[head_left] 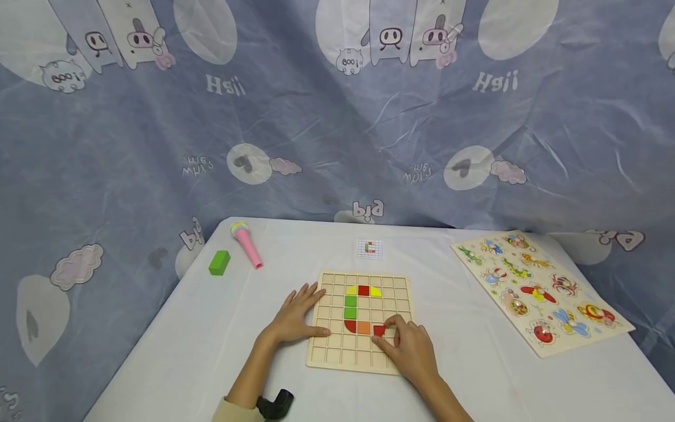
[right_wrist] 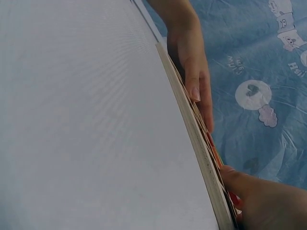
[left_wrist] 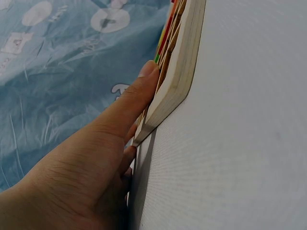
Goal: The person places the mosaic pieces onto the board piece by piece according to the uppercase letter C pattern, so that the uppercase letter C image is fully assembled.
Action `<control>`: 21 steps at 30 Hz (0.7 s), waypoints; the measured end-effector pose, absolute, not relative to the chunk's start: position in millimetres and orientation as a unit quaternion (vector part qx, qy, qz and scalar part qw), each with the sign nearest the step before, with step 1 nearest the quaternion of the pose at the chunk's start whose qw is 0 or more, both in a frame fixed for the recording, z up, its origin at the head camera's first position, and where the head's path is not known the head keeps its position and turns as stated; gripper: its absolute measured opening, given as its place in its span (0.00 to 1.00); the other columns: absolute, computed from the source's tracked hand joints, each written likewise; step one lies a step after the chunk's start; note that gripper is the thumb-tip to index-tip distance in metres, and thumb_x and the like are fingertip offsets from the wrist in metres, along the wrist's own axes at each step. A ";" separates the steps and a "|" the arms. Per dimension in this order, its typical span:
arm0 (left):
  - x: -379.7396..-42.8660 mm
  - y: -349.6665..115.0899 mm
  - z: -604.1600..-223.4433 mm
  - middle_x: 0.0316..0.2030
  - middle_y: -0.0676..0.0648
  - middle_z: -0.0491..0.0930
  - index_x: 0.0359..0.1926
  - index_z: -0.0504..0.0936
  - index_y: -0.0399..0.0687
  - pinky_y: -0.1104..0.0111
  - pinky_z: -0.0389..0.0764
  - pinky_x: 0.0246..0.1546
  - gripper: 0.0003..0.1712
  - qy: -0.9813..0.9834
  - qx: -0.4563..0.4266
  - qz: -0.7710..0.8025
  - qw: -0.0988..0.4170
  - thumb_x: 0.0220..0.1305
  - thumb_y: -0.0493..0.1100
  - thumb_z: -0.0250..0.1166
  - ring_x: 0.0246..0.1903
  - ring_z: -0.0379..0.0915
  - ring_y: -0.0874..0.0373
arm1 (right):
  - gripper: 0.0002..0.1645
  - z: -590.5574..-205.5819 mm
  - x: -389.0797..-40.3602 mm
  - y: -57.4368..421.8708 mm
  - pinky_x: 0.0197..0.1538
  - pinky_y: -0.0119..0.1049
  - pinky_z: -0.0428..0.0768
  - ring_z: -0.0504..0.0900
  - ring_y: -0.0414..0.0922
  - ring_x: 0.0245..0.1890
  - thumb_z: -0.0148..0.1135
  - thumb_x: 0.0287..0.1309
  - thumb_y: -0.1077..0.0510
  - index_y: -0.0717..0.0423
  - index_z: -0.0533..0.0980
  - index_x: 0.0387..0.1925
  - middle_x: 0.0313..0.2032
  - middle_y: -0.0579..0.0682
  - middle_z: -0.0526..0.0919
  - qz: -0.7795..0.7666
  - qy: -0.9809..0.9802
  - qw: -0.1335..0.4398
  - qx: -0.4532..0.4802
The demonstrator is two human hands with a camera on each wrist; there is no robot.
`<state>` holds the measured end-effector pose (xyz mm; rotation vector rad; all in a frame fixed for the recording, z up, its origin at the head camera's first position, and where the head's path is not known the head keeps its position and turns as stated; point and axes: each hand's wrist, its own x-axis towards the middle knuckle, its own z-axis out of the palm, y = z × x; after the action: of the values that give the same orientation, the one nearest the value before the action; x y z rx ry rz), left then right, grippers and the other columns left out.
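A wooden grid board (head_left: pixel 327 356) lies on the white table. My left hand (head_left: pixel 293 316) rests on its left edge, fingers spread and fairly straight, thumb over the frame. With thumb and index finger, my right hand (head_left: pixel 413 350) pinches a red tile (head_left: pixel 378 331) at the board's lower right cells. Left of that tile sit an orange square (head_left: pixel 363 327) and a red rounded tile (head_left: pixel 350 326). Above them are green squares (head_left: pixel 350 313), then yellow rounded tiles (head_left: pixel 376 291) either side of a red square (head_left: pixel 363 291). The right wrist view shows the right hand (right_wrist: pixel 261 199) low at the board's edge.
Behind the board lies a small pattern card (head_left: pixel 370 248). At the back left are a pink toy microphone (head_left: pixel 248 245) and a green block (head_left: pixel 219 262). A wooden insect puzzle board (head_left: pixel 543 293) lies to the right. A patterned curtain (head_left: pixel 337 117) hangs behind the table.
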<state>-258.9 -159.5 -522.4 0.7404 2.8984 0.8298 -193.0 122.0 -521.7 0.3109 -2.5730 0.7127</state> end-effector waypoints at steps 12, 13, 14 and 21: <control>-260.5 -160.6 -524.3 0.70 0.47 0.48 0.69 0.58 0.54 0.52 0.37 0.66 0.57 0.934 0.236 0.267 0.017 0.41 0.74 0.63 0.69 0.37 0.49 | 0.25 -522.3 -196.6 120.6 0.24 0.28 0.58 0.57 0.32 0.13 0.73 0.37 0.39 0.49 0.76 0.33 0.11 0.31 0.57 0.248 -0.934 0.232 0.114; -260.5 -160.6 -524.2 0.70 0.47 0.48 0.69 0.58 0.54 0.52 0.38 0.66 0.57 0.934 0.236 0.269 0.016 0.41 0.74 0.63 0.69 0.37 0.49 | 0.25 -522.7 -197.0 120.5 0.24 0.28 0.58 0.57 0.32 0.13 0.73 0.37 0.39 0.49 0.76 0.33 0.11 0.31 0.57 0.246 -0.934 0.232 0.114; -260.6 -160.6 -524.4 0.70 0.47 0.49 0.69 0.58 0.54 0.52 0.38 0.66 0.57 0.933 0.236 0.270 0.016 0.41 0.74 0.63 0.69 0.37 0.49 | 0.25 -523.1 -197.2 120.5 0.24 0.28 0.58 0.57 0.32 0.13 0.73 0.37 0.38 0.49 0.76 0.33 0.10 0.31 0.57 0.245 -0.934 0.233 0.113; -259.3 -160.0 -523.9 0.70 0.47 0.48 0.69 0.58 0.54 0.52 0.37 0.66 0.58 0.934 0.236 0.269 0.018 0.41 0.74 0.64 0.69 0.37 0.48 | 0.25 -525.4 -197.8 120.8 0.23 0.28 0.56 0.56 0.32 0.13 0.72 0.37 0.37 0.47 0.77 0.32 0.11 0.32 0.56 0.234 -0.938 0.234 0.105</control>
<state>-259.3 -160.0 -523.9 0.7344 2.8990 0.8349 -197.8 120.8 -525.4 0.2888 -2.5744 0.6430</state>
